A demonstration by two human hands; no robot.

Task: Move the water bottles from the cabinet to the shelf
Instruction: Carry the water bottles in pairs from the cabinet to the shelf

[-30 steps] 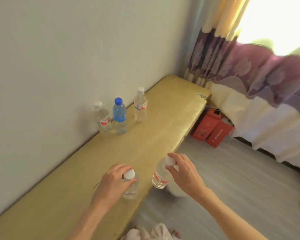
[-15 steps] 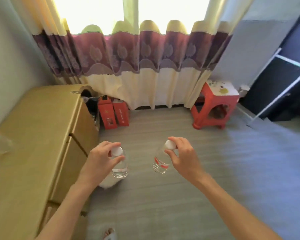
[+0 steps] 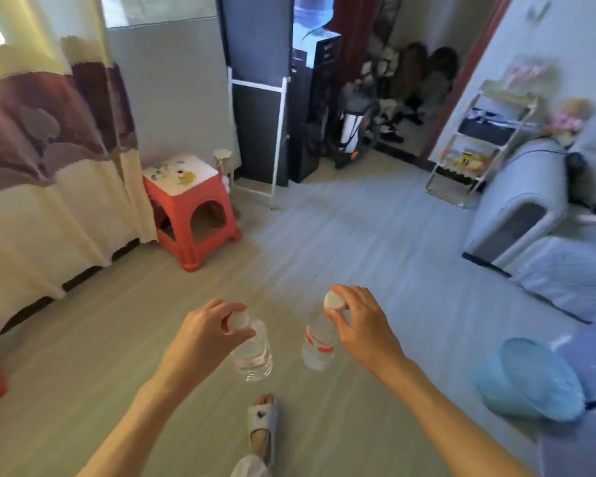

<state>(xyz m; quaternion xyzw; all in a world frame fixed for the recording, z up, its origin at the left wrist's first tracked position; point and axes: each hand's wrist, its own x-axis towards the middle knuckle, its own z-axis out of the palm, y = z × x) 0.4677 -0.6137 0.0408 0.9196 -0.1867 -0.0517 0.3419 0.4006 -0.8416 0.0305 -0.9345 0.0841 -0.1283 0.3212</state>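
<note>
Each hand (image 3: 203, 333) (image 3: 362, 325) pinches a water bottle (image 3: 253, 356) (image 3: 317, 342) by its cap.

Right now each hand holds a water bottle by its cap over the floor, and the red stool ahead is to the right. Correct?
Not quite. The head view shows the left hand and right hand each pinching a bottle cap, but the red stool stands ahead to the left, beside the curtain.

Both bare forearms extend forward, roughly level. Left hand (image 3: 205, 333), palm down, fingers and thumb curled, pinches the cap of a bottle (image 3: 253, 352) hanging below it. Right hand (image 3: 360, 325), likewise curled, pinches the cap of a second bottle (image 3: 317, 342) beneath it.
</note>
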